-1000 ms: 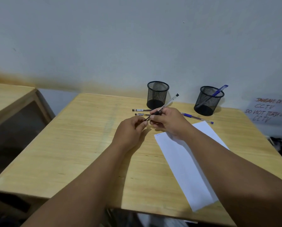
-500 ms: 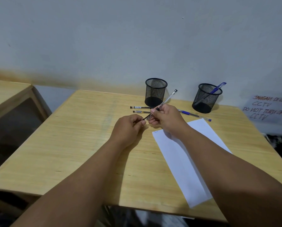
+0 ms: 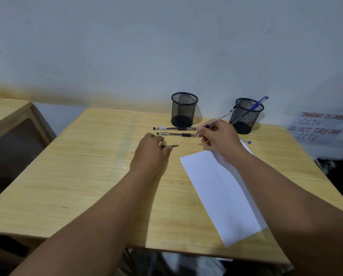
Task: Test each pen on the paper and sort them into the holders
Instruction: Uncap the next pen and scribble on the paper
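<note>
The right hand [image 3: 219, 138] holds a clear pen [image 3: 221, 117] just above the far end of the white paper [image 3: 222, 192], its fingers [image 3: 203, 129] curled round the barrel near the tip, the pen slanting up and away towards the right holder [image 3: 246, 115]. The left hand [image 3: 151, 154] rests on the wooden surface [image 3: 87, 176] just left of the paper's far corner, its fingers loosely curled and pinching a small black cap [image 3: 171, 146], which pokes out towards the paper. Beyond the paper, between it and the left holder [image 3: 184, 109], two black pens lie side by side and parallel, the farther pen [image 3: 173, 128] almost at the holder's base, the nearer pen [image 3: 176, 134] just in front of it with its tip close to the right hand. The left holder looks to have nothing in it. The right holder, past the paper's far right corner, has a blue pen [image 3: 257, 103] leaning in it, its cap sticking out over the rim. The end of another blue pen [image 3: 247, 141] shows on the surface behind the right wrist, touching the paper's far edge or nearly so; I cannot tell which. A faint scribble [image 3: 184, 157] marks the paper's far left corner. To the right of the holders, a handwritten sign [image 3: 319, 126] is taped to the wall.
</note>
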